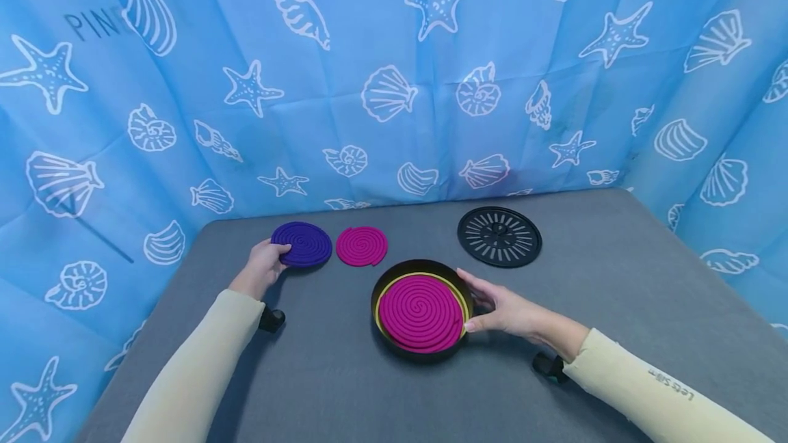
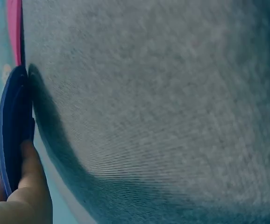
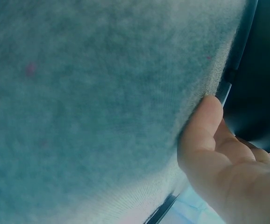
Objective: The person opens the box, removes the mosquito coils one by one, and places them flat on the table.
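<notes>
My left hand [image 1: 263, 266] pinches the near left edge of a dark purple spiral coaster [image 1: 304, 243], thumb on top. In the left wrist view the coaster [image 2: 12, 126] is tilted, its held side raised off the cloth. A round black holder [image 1: 425, 357] stands in the middle of the table. Inside it lies a magenta spiral coaster [image 1: 420, 313], with a yellow rim [image 1: 425, 273] showing around it. My right hand [image 1: 507, 310] grips the holder's right side, thumb toward the front and fingers behind; part of the fingers is hidden in the right wrist view.
Another magenta spiral coaster [image 1: 362, 246] lies flat just right of the purple one. A black slotted round lid [image 1: 500, 236] rests at the back right. The grey cloth-covered table [image 1: 320, 374] ends at a blue shell-patterned curtain [image 1: 345, 101].
</notes>
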### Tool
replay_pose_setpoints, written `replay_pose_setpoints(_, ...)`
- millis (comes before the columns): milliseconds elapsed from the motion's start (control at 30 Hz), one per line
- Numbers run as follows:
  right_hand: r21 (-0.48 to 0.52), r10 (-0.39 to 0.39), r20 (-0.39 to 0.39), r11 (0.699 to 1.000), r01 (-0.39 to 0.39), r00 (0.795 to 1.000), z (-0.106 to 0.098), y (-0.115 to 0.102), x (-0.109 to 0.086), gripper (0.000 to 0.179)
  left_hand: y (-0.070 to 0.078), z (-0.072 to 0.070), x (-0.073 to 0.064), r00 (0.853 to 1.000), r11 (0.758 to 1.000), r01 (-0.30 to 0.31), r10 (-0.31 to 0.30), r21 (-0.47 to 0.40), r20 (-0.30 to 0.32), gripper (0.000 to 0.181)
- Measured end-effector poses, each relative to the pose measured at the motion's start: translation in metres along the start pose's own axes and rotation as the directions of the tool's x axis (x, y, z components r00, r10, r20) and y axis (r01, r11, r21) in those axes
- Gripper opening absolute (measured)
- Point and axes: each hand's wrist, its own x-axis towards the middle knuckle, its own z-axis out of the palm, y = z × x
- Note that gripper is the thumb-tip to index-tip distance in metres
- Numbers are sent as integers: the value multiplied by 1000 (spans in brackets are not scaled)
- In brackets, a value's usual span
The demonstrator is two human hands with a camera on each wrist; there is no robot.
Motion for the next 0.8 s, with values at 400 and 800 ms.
replay_pose_setpoints(400, 3, 15, -9, 1000, -15, 1000, -1, 0, 0, 95, -6, -16, 6, 999, 992, -11, 18, 127, -51, 61)
replay_pose_setpoints(800, 18, 33, -16, 999, -33, 999, 0, 0, 1, 95, -3, -36, -7, 998, 998, -56, 56, 30, -15, 65)
